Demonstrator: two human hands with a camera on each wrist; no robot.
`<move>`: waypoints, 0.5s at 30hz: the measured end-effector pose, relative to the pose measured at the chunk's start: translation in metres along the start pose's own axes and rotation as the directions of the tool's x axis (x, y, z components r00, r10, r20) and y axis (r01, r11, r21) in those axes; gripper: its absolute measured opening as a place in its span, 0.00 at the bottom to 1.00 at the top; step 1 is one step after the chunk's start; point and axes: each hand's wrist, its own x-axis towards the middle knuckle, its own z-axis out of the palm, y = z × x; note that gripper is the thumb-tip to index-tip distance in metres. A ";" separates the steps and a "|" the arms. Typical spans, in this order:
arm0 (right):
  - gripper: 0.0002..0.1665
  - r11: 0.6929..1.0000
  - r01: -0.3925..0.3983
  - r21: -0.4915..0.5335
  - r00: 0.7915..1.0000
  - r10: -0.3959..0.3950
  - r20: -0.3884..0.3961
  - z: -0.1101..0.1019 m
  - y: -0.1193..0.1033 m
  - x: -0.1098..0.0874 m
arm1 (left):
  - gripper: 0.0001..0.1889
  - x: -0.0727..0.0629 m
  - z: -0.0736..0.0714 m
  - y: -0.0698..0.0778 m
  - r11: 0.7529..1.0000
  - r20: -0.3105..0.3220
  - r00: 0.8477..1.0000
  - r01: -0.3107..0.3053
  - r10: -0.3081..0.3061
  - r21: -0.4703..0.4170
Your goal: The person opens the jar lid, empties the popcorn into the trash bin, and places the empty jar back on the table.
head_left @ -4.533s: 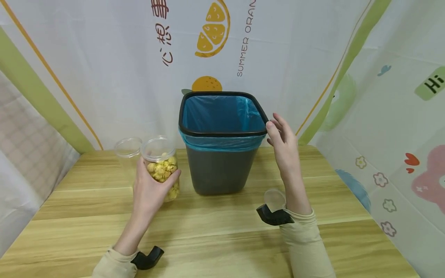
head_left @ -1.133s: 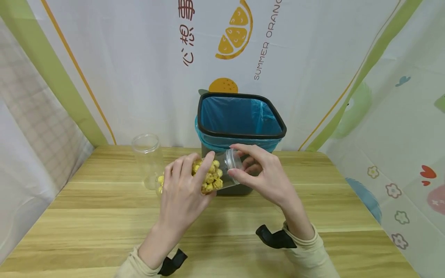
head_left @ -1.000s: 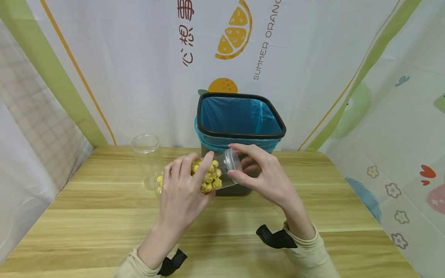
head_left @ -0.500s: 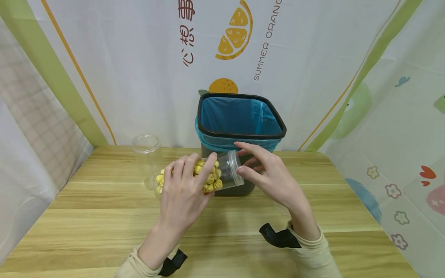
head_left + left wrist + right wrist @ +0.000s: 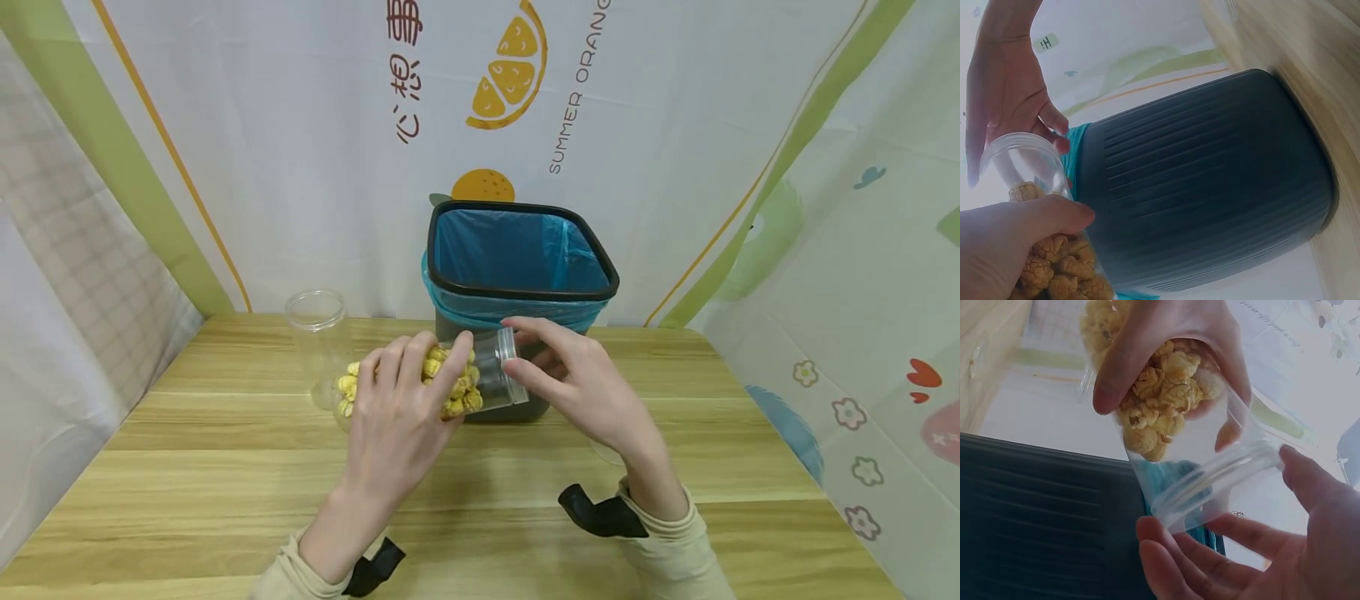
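My left hand [image 5: 397, 408] grips a clear plastic jar [image 5: 487, 371] of yellow popcorn [image 5: 1169, 394] from above. The jar lies tilted in the air, its lidded end toward the right. At that end, my right hand [image 5: 588, 383] holds the clear lid [image 5: 514, 367] between thumb and fingers. In the right wrist view, the thumb touches one side of the rim and the fingertips the other. Popcorn fills the part toward the base, leaving a gap near the lid. My left palm hides the jar's middle in the head view.
Just behind the hands stands a dark grey bin [image 5: 1210, 181] lined with a blue bag [image 5: 517, 250]. An uncapped clear jar [image 5: 318, 350] is upright at the left. A clear disc [image 5: 606, 452] lies on the wooden table [image 5: 187, 492], partly behind my right wrist.
The popcorn jar has been lifted from the table's left and tipped sideways before the bin. My right hand left the bin's rim for the lid, loosened its fingers, then closed on it again.
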 end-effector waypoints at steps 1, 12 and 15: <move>0.31 1.000 0.018 -0.001 1.000 -0.018 0.003 0.000 0.000 0.000 | 0.48 0.000 0.000 0.000 1.000 0.004 1.000 0.004 -0.004 -0.005; 0.39 0.987 0.159 0.026 0.986 -0.160 0.047 -0.004 -0.001 -0.005 | 0.47 -0.001 -0.001 -0.004 0.998 0.049 0.998 0.041 -0.039 -0.053; 0.41 0.987 0.162 0.019 0.986 -0.163 0.043 -0.006 0.000 -0.006 | 0.48 -0.001 0.000 -0.004 0.998 0.053 0.998 0.039 -0.037 -0.054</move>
